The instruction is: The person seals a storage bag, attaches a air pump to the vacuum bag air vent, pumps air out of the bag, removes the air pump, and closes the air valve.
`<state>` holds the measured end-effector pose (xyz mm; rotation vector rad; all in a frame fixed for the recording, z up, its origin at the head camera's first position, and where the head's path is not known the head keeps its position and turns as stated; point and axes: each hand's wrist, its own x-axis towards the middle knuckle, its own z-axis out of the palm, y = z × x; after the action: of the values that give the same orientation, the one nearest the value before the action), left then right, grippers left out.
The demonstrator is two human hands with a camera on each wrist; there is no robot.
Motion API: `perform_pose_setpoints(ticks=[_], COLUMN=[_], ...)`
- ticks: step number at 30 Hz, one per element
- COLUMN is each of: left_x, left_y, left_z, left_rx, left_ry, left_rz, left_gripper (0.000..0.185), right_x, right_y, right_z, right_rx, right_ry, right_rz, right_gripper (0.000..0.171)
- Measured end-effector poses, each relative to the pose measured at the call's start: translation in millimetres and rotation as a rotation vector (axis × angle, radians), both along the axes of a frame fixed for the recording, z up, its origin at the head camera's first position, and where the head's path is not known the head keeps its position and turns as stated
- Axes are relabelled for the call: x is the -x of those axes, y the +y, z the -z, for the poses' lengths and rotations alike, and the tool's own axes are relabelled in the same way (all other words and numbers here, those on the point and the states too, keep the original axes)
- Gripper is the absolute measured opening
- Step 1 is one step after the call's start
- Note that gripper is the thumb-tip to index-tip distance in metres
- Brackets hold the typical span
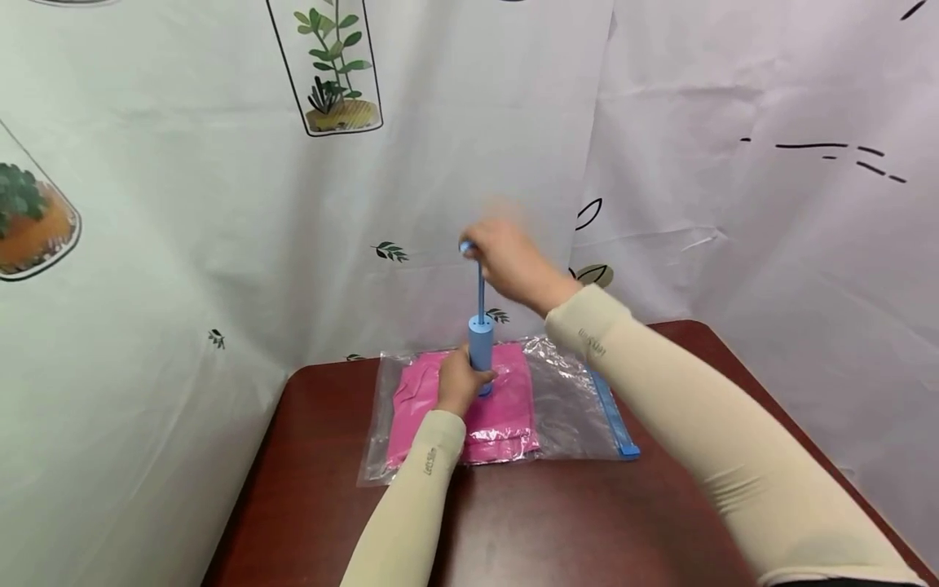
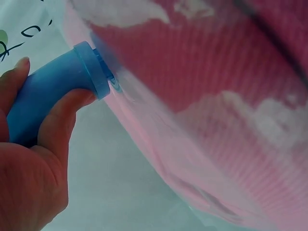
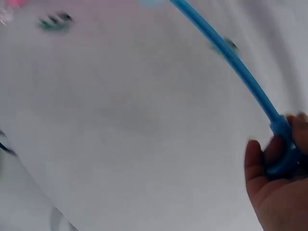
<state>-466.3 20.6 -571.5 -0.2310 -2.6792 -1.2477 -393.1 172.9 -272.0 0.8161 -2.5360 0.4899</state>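
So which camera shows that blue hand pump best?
The head view: it shows the blue hand pump nearly whole, from handle down the rod to the barrel. The left wrist view shows only the barrel, partly covered, at the clear plastic bag; the right wrist view, mainly the rod and handle.

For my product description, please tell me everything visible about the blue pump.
The blue pump looks plastic: a cylindrical body, wider collar, thin extended rod and handle. It stands nearly upright, its lower end against the clear bag holding pink fabric; the left hand grips its body, the right hand its handle.
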Motion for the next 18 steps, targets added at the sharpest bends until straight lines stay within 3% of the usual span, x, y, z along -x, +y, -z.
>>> perform_pose_setpoints(ticks=[6, 9, 11, 13, 15, 18], left_x=[6.5, 3.7, -0.1, -3.2, -6.1, -10.4], left_y=[-1, -1, -1, -1, 0, 1], left_z=[9.5, 9.7, 8.4, 6.6, 4.7, 1.1], left_rx=[0.036, 0.046, 0.044, 0.032, 0.018, -0.009], left_ry=[0.074, 0.108, 0.113, 0.104, 0.088, 0.049], left_rz=[0.020, 0.020, 0.019, 0.016, 0.006, -0.004], left_gripper=[0.046, 0.044, 0.044, 0.044, 0.045, 0.048], right_x=[4.0, 4.5, 3.8, 3.4, 3.0, 1.9], right_y=[-4, -5, -6, -6, -6, -2], right_z=[86.2, 111.2, 114.7, 107.4, 90.6, 52.2], right_rx=[-0.045, -0.008, 0.007, 0.002, -0.007, 0.032], right_ry=[-0.050, -0.030, -0.046, -0.076, -0.106, -0.079], right_rz=[0.000, 0.003, -0.002, -0.008, -0.017, -0.025], right_gripper=[0.016, 0.015, 0.015, 0.015, 0.015, 0.016])
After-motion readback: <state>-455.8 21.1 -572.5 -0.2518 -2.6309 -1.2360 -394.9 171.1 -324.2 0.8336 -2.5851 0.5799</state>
